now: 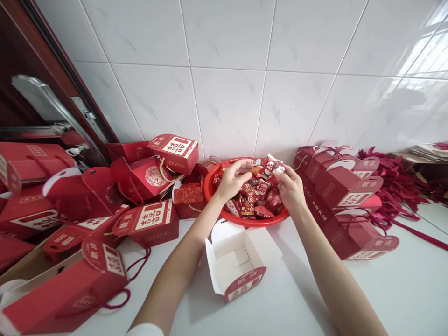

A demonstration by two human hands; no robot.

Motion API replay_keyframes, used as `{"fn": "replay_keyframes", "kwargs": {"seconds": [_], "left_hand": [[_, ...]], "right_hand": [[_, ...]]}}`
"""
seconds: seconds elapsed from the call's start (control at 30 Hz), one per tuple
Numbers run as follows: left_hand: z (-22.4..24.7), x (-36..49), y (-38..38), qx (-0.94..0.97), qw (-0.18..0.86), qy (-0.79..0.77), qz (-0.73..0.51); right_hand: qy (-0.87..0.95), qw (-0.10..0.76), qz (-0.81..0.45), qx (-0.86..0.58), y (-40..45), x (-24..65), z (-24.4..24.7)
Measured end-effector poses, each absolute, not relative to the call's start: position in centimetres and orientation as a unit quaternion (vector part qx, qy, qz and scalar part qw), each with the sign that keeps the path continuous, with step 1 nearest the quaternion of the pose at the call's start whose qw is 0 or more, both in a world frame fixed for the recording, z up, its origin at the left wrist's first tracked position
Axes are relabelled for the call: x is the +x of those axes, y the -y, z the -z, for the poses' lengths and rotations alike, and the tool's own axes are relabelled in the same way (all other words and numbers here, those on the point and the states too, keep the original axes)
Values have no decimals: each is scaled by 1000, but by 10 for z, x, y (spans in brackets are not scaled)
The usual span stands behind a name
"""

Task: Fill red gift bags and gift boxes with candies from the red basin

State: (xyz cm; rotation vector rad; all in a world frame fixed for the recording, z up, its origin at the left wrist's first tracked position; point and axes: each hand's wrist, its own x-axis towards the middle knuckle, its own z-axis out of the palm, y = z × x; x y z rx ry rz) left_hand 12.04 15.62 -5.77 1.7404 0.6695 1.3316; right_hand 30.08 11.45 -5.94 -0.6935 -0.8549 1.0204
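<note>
A red plastic basin (210, 189) full of wrapped candies (248, 193) stands against the wall. Over its left side is my left hand (235, 178), thumb and fingers apart, fingertips close to the candies at the back. My right hand (291, 187), at the right rim, pinches a red-and-white wrapped candy (270, 166) between thumb and fingers; a second small wrapper shows at its fingertips. In front of the basin, between my forearms, sits an open gift box (245, 284), white inside with a red printed front. I see nothing inside it.
Many red gift boxes (145, 221) with rope handles are piled on the left, beside a door with a metal handle (38, 100). More red boxes (350, 189) are stacked at the right. Dark red ribbons (395, 186) lie beyond them. A tiled wall (227, 102) closes off the back.
</note>
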Motion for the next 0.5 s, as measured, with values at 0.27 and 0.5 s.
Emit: {"fn": "replay_keyframes", "kwargs": {"seconds": [0.27,0.5], "left_hand": [[41,126,-162,878,235,-298,-293],[42,142,-174,906,151,-355,-174]], "right_hand": [[207,803,-463,-313,-122,315,59],[216,823,-419,-315,-128,316,67]]}}
